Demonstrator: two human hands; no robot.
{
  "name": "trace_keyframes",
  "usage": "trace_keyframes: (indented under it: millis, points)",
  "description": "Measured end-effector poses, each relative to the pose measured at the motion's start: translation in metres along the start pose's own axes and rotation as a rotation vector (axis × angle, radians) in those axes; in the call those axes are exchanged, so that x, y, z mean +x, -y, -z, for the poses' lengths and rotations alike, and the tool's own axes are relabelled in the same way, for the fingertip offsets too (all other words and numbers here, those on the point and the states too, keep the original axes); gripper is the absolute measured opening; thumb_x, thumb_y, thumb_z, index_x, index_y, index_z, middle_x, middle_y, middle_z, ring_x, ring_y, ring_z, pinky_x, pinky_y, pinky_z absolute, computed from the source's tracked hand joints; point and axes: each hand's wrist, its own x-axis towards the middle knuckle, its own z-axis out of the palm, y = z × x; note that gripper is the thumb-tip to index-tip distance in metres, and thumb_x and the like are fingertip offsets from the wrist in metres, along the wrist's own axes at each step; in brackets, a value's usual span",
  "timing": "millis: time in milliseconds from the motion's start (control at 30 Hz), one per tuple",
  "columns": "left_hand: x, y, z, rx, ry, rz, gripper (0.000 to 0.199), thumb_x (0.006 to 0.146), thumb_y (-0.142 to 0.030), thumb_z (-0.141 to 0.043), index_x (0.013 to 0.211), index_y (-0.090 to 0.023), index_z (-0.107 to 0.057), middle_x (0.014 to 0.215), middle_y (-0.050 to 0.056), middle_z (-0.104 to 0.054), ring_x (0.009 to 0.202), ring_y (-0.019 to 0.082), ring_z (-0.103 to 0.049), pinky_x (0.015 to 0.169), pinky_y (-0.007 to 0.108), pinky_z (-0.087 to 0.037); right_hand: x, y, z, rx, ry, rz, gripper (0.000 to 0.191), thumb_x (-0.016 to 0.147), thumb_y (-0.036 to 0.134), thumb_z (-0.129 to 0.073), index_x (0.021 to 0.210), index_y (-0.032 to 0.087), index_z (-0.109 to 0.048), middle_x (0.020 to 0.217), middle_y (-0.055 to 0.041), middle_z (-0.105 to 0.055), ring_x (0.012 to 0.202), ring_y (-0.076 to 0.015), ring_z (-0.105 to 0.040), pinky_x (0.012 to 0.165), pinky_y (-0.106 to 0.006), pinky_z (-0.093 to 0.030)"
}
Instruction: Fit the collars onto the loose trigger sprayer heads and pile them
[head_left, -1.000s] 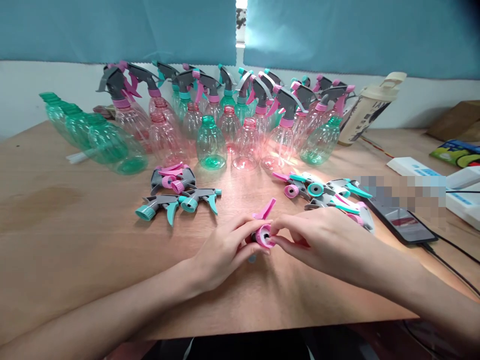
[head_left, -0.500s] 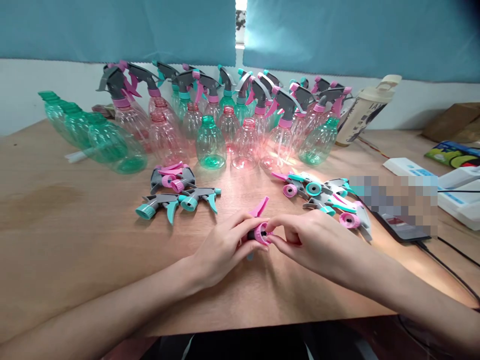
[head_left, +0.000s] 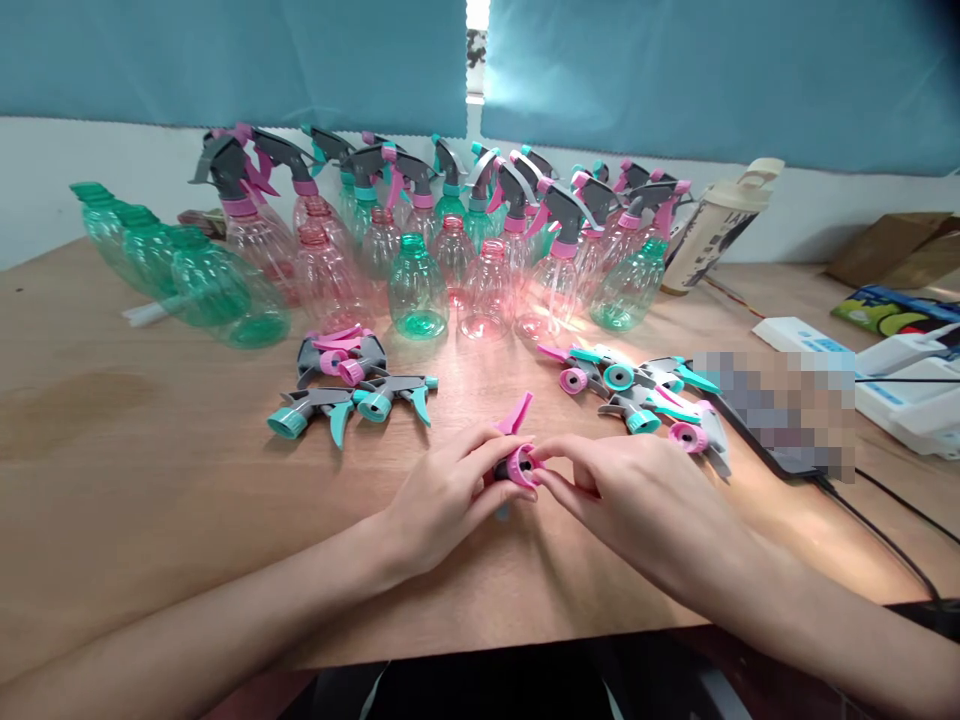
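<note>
A grey and pink spray head [head_left: 520, 466] is held near the table's front, its round pink collar facing right. Fingers and thumb of my left hand [head_left: 448, 492] are closed round its body. My right hand [head_left: 611, 480] has thumb and index finger pressed on the collar's open rim. Loose pink and teal spray heads lie in two groups, one to the left [head_left: 311, 405] and one to the right [head_left: 637, 385]. Behind them stand several green and pink bottles, some open like the green one [head_left: 418, 290], others with spray heads on.
Green bottles [head_left: 217, 290] lean in a row at the left. At the right are a phone [head_left: 772, 430] with a cable, white power strips [head_left: 900, 375], a cream tumbler [head_left: 709, 235] and a brown paper bag [head_left: 889, 250]. The table [head_left: 112, 500] has its front edge near my forearms.
The view has shifted slightly, so objects at the right appear further left. Both hands keep their hold on the spray head, with hardly any change in finger position.
</note>
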Motion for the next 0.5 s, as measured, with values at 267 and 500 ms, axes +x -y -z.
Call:
trace_keyframes:
  millis: [267, 500]
  points:
    - [-0.004, 0.004, 0.001, 0.052, -0.011, -0.002, 0.03, 0.09, -0.027, -0.056, 0.119, -0.019, -0.054, 0.097, 0.004, -0.061, 0.071, 0.012, -0.058, 0.07, 0.023, -0.049, 0.006, 0.0, -0.007, 0.159, 0.035, -0.093, 0.017, 0.082, 0.023, -0.061, 0.095, 0.021, -0.072, 0.051, 0.0034, -0.06, 0.048, -0.0135, -0.057, 0.05, -0.024, -0.034]
    - [0.0, 0.004, 0.002, 0.006, -0.033, -0.001, 0.033, 0.09, -0.033, -0.055, 0.118, -0.015, -0.056, 0.097, 0.006, -0.062, 0.072, 0.012, -0.06, 0.065, 0.021, -0.05, 0.006, -0.005, -0.014, 0.454, 0.021, -0.117, 0.017, 0.081, 0.016, -0.059, 0.093, 0.018, -0.071, 0.046, 0.007, -0.052, 0.039, -0.0067, -0.043, 0.044, -0.019, -0.031]
